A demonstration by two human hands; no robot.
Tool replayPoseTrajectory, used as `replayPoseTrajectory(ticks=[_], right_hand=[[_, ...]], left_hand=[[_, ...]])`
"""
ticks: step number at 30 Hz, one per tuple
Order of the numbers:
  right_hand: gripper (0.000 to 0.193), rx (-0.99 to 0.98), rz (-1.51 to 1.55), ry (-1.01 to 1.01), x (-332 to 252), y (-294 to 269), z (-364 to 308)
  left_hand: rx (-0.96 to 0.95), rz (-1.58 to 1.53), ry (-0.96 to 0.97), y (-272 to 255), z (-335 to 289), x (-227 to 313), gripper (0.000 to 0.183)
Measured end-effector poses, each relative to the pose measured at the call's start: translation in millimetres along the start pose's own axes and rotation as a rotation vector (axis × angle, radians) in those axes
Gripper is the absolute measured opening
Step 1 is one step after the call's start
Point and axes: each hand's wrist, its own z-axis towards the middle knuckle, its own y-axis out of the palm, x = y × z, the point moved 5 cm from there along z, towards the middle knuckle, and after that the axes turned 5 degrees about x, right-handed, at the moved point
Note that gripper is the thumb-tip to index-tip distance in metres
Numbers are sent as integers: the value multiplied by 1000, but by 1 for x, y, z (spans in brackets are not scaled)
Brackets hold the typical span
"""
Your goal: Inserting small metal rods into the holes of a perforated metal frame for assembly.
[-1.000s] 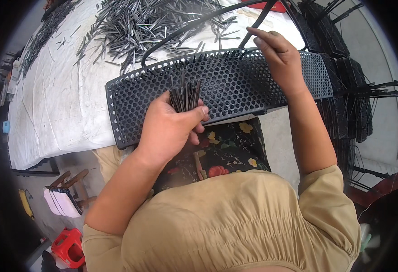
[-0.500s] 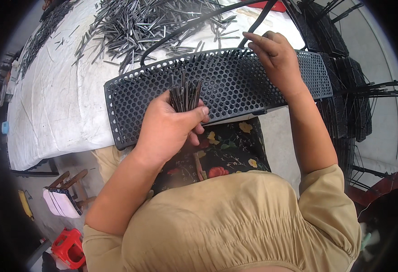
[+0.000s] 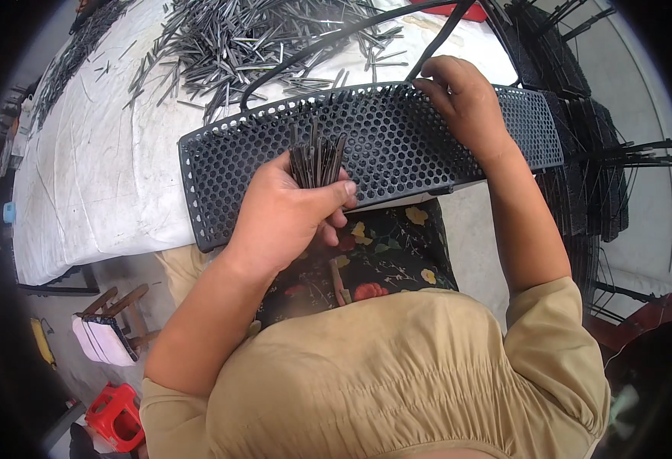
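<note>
A black basket with round holes and a long curved handle lies in front of me. Short dark strips poke out in a row along its far edge. My left hand is closed round an upright bundle of thin dark strips, above the basket's near side. At the far edge, right of the middle, my right hand has thumb and forefinger pinched together by the handle's right end. What sits between those fingertips is too small to make out.
A large heap of loose dark strips covers the far part of the white-covered table. Stacked black baskets with sticking-out rods stand at the right. A red stool and a small wooden chair are at the lower left.
My right hand's raised, outstretched fingers have come down and bent into a pinch at the basket's far edge. My left hand and its bundle have hardly moved.
</note>
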Motion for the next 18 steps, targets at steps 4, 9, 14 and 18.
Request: replayPoseTrajectory(ticks=[4, 9, 14, 18], right_hand=[[18, 23, 26, 31, 0, -1, -2], [19, 33, 185, 200, -14, -8, -6], [22, -188, 1064, 658, -77, 15, -21], [21, -374, 1446, 842, -107, 33, -32]], left_hand=[[5, -27, 4, -1, 0, -1, 15], [-16, -57, 9, -1, 0, 0, 15], [5, -52, 6, -2, -2, 2, 11], [-41, -90, 33, -2, 1, -3, 8]])
